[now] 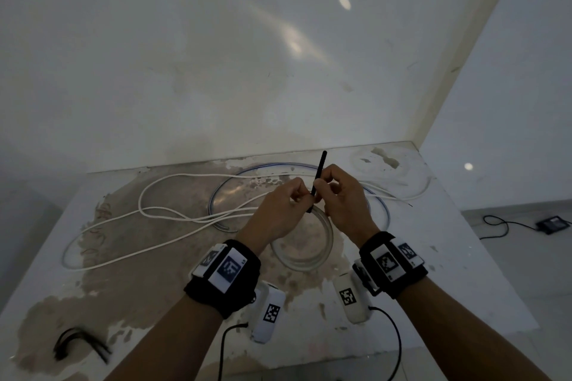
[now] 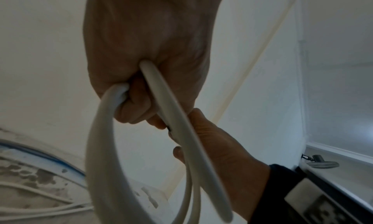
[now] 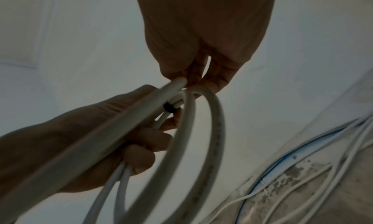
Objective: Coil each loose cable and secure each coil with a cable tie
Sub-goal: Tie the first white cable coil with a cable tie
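Above the middle of the table, both hands hold a small coil of white cable (image 1: pixel 305 260). My left hand (image 1: pixel 301 198) grips the top of the coil, its fingers curled round the strands (image 2: pixel 101 147). My right hand (image 1: pixel 325 188) pinches a black cable tie (image 1: pixel 318 173) whose tail sticks up between the hands. In the right wrist view the tie's black head (image 3: pixel 169 108) sits against the coil (image 3: pixel 219 123), right beside the left hand's fingers (image 3: pixel 141 157). How far the tie goes round the strands is hidden.
A long loose white cable (image 1: pixel 173 177) sprawls over the worn white table (image 1: pixel 464 257), crossing a clear blue-striped cable (image 1: pixel 216 195). A bundle of black cable ties (image 1: pixel 80 343) lies at the front left. A dark device with a cord (image 1: pixel 554 223) sits on the floor to the right.
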